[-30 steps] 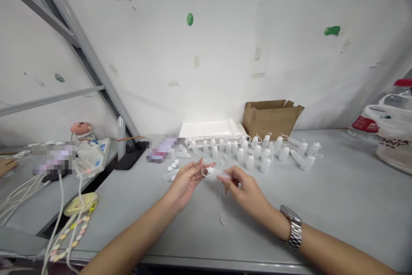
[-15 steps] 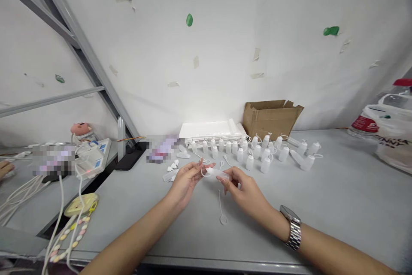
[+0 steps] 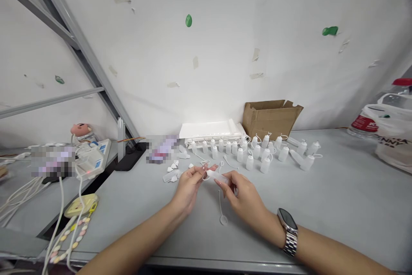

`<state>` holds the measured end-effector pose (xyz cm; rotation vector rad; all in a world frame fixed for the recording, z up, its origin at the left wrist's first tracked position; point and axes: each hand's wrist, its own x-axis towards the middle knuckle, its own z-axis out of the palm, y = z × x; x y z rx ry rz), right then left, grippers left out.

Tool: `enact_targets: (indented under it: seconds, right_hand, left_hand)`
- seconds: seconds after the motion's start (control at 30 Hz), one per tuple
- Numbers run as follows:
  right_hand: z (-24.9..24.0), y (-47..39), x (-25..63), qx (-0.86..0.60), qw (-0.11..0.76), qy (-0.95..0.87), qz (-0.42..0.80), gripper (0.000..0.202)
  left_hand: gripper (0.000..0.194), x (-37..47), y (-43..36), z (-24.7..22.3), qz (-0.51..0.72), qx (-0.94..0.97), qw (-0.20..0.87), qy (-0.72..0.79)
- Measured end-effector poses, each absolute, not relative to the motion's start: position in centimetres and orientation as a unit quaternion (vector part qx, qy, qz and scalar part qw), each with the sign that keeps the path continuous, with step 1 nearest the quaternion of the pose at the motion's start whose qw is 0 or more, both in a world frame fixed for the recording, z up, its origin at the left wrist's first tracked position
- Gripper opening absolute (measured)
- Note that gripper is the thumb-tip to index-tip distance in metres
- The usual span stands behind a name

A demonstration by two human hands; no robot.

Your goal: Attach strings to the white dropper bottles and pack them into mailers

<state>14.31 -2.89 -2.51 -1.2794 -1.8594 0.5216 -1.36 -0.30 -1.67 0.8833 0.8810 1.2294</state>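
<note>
Between my hands, above the grey table, a small translucent plastic bottle [image 3: 217,176] lies tilted on its side, its white tip pointing left. My right hand [image 3: 240,187] grips the bottle's body, thumb below and fingers above. At the tip end, my left hand [image 3: 192,182] pinches the loop of a thin white cap strap [image 3: 205,176]. Just below the bottle, a loose strap with a round end [image 3: 223,219] lies on the table. Another loose strap [image 3: 230,163] is behind my right hand. Several small white caps [image 3: 174,165] and an empty-looking bottle [image 3: 170,175] lie left of my left hand.
Several upright small bottles [image 3: 265,165] stand behind my hands, before a white flat box [image 3: 212,131] and a brown carton [image 3: 272,118]. Left are a power strip [image 3: 98,159], cables and a yellow case [image 3: 81,205]. A plastic bag [image 3: 395,137] sits far right.
My right hand has turned slightly and moved a little, its watch face now showing more. The bottle stays between both hands, slightly more tilted. The other person's hand at far left has drawn back.
</note>
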Motion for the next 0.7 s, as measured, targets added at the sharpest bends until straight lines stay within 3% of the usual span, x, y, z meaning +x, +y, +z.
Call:
enact_targets:
  seconds: [0.13, 0.27, 0.37, 0.7]
  right_hand:
    - [-2.0, -2.7, 14.4, -0.507, 0.399, -0.716, 0.266, 0.026]
    - [-1.4, -1.8, 14.6, -0.465, 0.418, -0.649, 0.433, 0.029]
    - [-1.3, -1.2, 14.7, -0.433, 0.442, -0.6, 0.506, 0.037]
    - [-1.5, -1.6, 14.6, -0.423, 0.431, -0.601, 0.524, 0.037]
  left_hand:
    - [0.026, -1.1, -0.4, -1.9, 0.537, 0.392, 0.647, 0.373]
    - [0.019, -1.0, -0.4, -1.1, 0.563, 0.394, 0.64, 0.344]
    - [0.03, -1.2, -0.2, -0.5, 0.578, 0.397, 0.626, 0.341]
    - [0.02, -1.8, 0.2, -0.8, 0.579, 0.417, 0.578, 0.396]
